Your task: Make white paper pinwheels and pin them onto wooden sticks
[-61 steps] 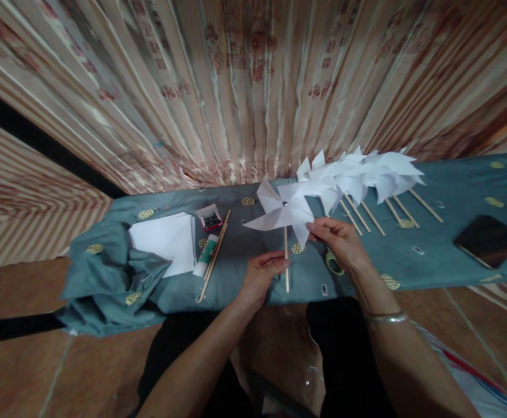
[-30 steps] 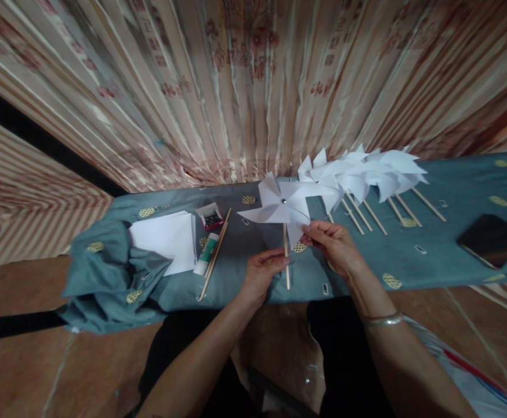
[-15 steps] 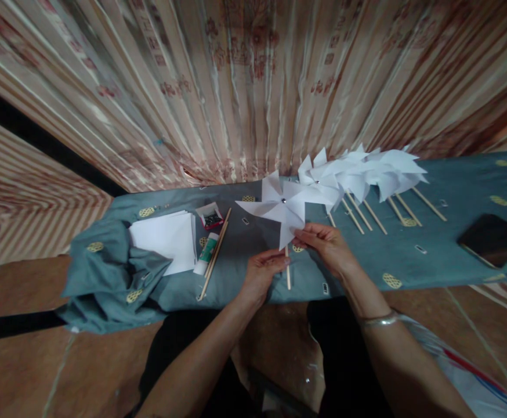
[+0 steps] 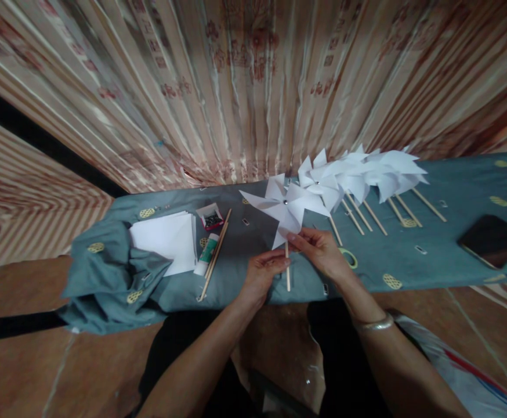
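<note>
A white paper pinwheel with a shiny pin at its centre faces me in the middle of the table. Its wooden stick points down toward the front edge. My left hand pinches the stick just below the paper. From the other side, my right hand has its thumb and fingers closed at the tip of the lowest blade, close to the top of the visible stick. To the right, several finished white pinwheels lie overlapping in a row, sticks toward me.
Left of my hands lie a stack of white paper, a small box of dark pins, a glue stick and loose wooden sticks. A pale green loop sits beside my right wrist. A dark phone rests far right.
The pinwheel's blades have turned slightly. My right hand has shifted a little left and down along the lower blade, uncovering the pale green loop. My left hand stays almost still.
</note>
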A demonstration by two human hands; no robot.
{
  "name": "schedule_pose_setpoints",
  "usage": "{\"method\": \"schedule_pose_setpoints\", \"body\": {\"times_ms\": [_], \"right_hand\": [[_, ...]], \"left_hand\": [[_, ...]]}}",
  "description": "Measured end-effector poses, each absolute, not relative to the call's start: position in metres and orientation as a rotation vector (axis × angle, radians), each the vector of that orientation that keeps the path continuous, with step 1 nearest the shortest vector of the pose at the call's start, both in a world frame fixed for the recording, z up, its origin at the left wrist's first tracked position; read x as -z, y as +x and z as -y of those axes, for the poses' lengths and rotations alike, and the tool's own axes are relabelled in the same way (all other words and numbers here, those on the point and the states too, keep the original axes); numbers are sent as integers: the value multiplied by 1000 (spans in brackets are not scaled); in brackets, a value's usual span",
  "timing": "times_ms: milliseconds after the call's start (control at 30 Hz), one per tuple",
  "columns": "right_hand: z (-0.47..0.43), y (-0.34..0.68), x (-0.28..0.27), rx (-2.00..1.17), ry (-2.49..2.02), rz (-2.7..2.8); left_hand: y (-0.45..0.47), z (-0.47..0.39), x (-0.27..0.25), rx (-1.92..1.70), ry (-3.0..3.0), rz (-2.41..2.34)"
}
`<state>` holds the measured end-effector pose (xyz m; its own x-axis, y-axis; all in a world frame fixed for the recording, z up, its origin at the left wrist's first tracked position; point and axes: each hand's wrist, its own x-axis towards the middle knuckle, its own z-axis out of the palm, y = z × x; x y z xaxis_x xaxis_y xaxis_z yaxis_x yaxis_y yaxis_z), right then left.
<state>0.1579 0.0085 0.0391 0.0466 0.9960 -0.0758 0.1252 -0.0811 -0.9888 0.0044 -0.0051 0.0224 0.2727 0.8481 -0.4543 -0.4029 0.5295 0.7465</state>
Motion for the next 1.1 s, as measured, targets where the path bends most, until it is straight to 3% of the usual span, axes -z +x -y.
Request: {"method": "schedule_pose_setpoints", "body": {"times_ms": [400,800,1100], "right_hand": [[-17,220,-47,-555,-1367,842],[-24,225,-44,-900,-1398,839],[-22,223,-40,-835,-1407,872]], "left_hand": [[3,7,-19,-873,602,-965],[3,12,-25,-780,633,-941],[2,8,-24,-835,647,-949]]}}
